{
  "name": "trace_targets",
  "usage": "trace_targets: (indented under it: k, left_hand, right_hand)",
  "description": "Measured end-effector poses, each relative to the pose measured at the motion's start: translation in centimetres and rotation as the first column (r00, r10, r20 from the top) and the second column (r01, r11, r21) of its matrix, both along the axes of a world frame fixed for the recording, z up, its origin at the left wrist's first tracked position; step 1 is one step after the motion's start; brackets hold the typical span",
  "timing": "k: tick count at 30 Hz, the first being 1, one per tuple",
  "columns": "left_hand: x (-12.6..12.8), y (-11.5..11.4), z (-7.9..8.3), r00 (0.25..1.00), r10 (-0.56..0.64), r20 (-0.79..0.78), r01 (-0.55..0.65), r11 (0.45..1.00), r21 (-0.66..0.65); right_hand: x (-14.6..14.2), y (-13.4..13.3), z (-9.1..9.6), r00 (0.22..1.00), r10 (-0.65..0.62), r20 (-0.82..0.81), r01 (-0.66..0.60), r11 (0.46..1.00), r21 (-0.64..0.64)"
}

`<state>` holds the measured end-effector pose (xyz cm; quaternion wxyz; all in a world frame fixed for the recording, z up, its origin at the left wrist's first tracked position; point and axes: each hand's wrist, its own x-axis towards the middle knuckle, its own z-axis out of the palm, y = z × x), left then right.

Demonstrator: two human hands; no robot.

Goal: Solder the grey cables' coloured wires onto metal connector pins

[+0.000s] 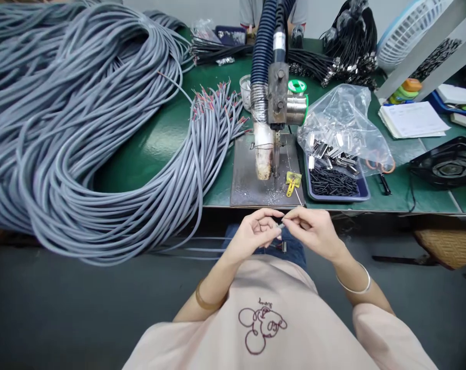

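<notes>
My left hand [252, 234] and my right hand [314, 228] meet just below the table's front edge, above my lap. Both pinch a small metal connector [281, 225] between the fingertips; a thin grey cable end seems to run from it under my left hand. Straight ahead stands a soldering fixture [275, 103] with a dark hose, its tip over a grey metal plate [248, 180]. A yellow clip [292, 181] lies on that plate.
A huge coil of grey cables [82, 128] fills the left of the green table, its stripped ends [217, 103] near the fixture. A blue tray [335, 182] with black sleeves and a plastic bag of metal shells [341, 128] sit to the right. A fan [406, 25], papers [412, 119] and another person [271, 15] are farther back.
</notes>
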<state>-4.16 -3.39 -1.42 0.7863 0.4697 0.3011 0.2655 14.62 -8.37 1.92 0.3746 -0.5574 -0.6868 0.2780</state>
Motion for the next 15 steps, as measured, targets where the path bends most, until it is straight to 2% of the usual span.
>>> trace_targets:
  k: [2,4,6,7,8,10,13,15]
  left_hand:
    - [-0.1,0.1,-0.2,0.998,0.023,0.063,-0.019,0.997,-0.069]
    - [-0.2,0.1,-0.2,0.996,0.069,0.062,-0.063,0.995,-0.083]
    - [-0.4,0.1,0.1,0.995,0.092,0.029,-0.090,0.994,-0.065]
    - [-0.4,0.1,0.3,0.996,0.091,0.009,-0.091,0.995,-0.040]
    - [-0.4,0.2,0.5,0.996,0.086,-0.008,-0.086,0.996,-0.004]
    - [-0.4,0.4,1.1,0.997,0.066,-0.033,-0.063,0.994,0.095]
    - [0.2,0.9,1.6,0.996,0.060,-0.065,-0.044,0.974,0.220]
    - [0.8,1.3,1.6,0.993,0.074,-0.087,-0.051,0.967,0.250]
  right_hand:
    - [0.2,-0.4,-0.2,0.988,-0.099,-0.120,0.099,0.995,-0.008]
    - [1.2,-0.6,0.0,0.968,-0.221,-0.119,0.220,0.975,-0.025]
    - [3.0,-0.2,0.5,0.927,-0.373,0.041,0.371,0.927,0.047]
    - [4.2,0.1,0.7,0.870,-0.451,0.196,0.432,0.892,0.136]
    - [5.3,0.7,1.0,0.780,-0.508,0.366,0.452,0.861,0.231]
    - [7.5,1.9,1.3,0.709,-0.536,0.458,0.458,0.844,0.279]
    - [9.5,3.9,1.0,0.668,-0.482,0.566,0.424,0.873,0.242]
    - [10.1,5.0,0.7,0.646,-0.442,0.622,0.410,0.889,0.205]
